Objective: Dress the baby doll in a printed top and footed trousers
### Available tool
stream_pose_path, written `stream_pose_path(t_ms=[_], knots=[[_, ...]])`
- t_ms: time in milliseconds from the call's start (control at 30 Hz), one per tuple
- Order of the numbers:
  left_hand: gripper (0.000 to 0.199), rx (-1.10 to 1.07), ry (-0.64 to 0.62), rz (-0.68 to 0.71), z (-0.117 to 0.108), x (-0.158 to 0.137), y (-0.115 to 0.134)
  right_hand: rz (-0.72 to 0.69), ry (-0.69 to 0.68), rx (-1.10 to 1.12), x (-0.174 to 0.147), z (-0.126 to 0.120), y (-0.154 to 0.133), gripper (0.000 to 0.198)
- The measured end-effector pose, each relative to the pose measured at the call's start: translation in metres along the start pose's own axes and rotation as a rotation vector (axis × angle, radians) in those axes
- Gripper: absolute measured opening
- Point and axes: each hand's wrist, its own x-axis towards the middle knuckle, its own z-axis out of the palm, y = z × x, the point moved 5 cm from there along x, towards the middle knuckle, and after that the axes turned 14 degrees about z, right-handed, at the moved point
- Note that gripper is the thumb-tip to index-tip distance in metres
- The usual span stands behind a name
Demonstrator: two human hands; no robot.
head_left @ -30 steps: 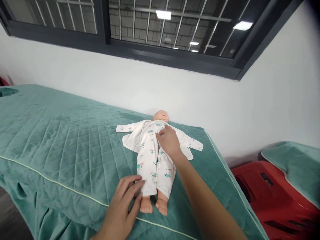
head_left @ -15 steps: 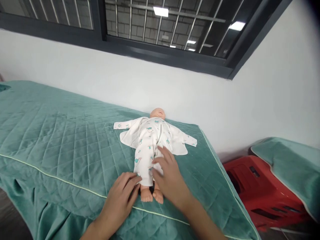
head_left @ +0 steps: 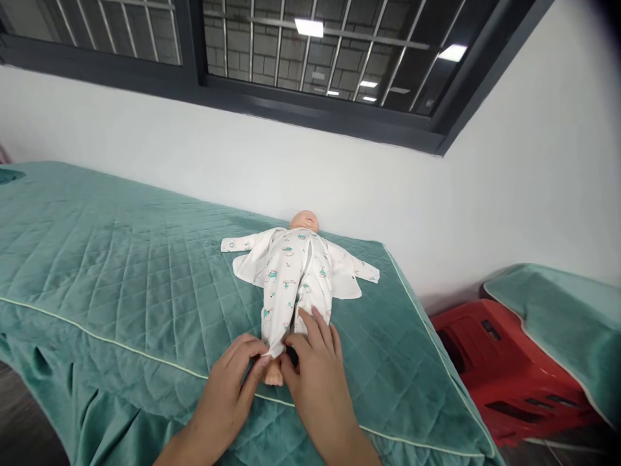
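Observation:
A baby doll (head_left: 305,221) lies on its back, head toward the wall and feet toward me. White printed baby trousers (head_left: 282,285) cover its body and legs, over a white shirt (head_left: 347,285) whose sleeves stretch out sideways. My left hand (head_left: 231,385) pinches the outer edge of the hem on the trouser leg at left. Thumb and forefinger of my right hand (head_left: 317,378) close on the inner edge of that same hem. One bare foot (head_left: 273,373) shows below the cloth; the other is hidden behind my right hand.
The doll rests on a bed with a green quilted cover (head_left: 145,272) and pale piping. Behind it are a white wall (head_left: 218,155) and a dark-framed barred window (head_left: 310,107). A red plastic stool (head_left: 514,369), partly under green cloth (head_left: 557,317), stands at right.
My right hand has come down from the trouser leg at right to the hem at left. The hem is now gathered between both hands, and the foot at right is covered from view.

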Motion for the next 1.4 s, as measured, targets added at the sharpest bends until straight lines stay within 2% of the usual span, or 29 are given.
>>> stream_pose_path(t_ms=[100, 267, 400, 500, 667, 767, 833, 967, 1067, 1267, 1400], knots=[[0.013, 0.002, 0.011, -0.030, -0.003, -0.008, -0.007, -0.058, 0.009, -0.016, -0.001, -0.002, 0.000, 0.020], [0.015, -0.010, 0.038, -0.113, -0.012, -0.019, -0.016, -0.246, -0.004, -0.054, -0.004, -0.026, -0.014, 0.015], [0.015, 0.000, 0.011, -0.144, -0.012, -0.028, -0.024, -0.336, -0.071, -0.068, -0.004, -0.031, -0.015, 0.014], [0.016, 0.033, 0.031, -0.134, -0.011, -0.029, -0.026, -0.269, -0.071, 0.006, -0.001, -0.027, 0.009, 0.020], [0.014, 0.038, 0.058, -0.050, -0.010, -0.009, -0.008, -0.001, 0.051, 0.201, -0.004, -0.017, 0.061, 0.035], [0.015, 0.003, 0.035, 0.045, -0.003, 0.014, 0.009, 0.117, 0.025, 0.265, -0.010, -0.003, 0.072, 0.028], [0.017, 0.005, -0.023, 0.088, 0.006, 0.029, 0.017, 0.153, 0.013, 0.261, -0.014, 0.006, 0.071, 0.020], [0.020, 0.093, -0.251, 0.117, 0.029, 0.049, 0.024, 0.140, 0.032, 0.224, -0.014, 0.017, 0.066, 0.014], [0.014, 0.200, -0.354, 0.077, 0.038, 0.054, 0.025, 0.110, 0.046, 0.293, -0.011, 0.016, 0.068, 0.014], [0.004, 0.313, -0.414, 0.018, 0.042, 0.058, 0.032, -0.010, 0.096, 0.442, -0.018, -0.015, 0.057, 0.015], [0.008, 0.143, -0.357, -0.105, 0.034, 0.062, 0.030, -0.087, 0.122, 0.410, -0.027, -0.032, 0.047, 0.015]])
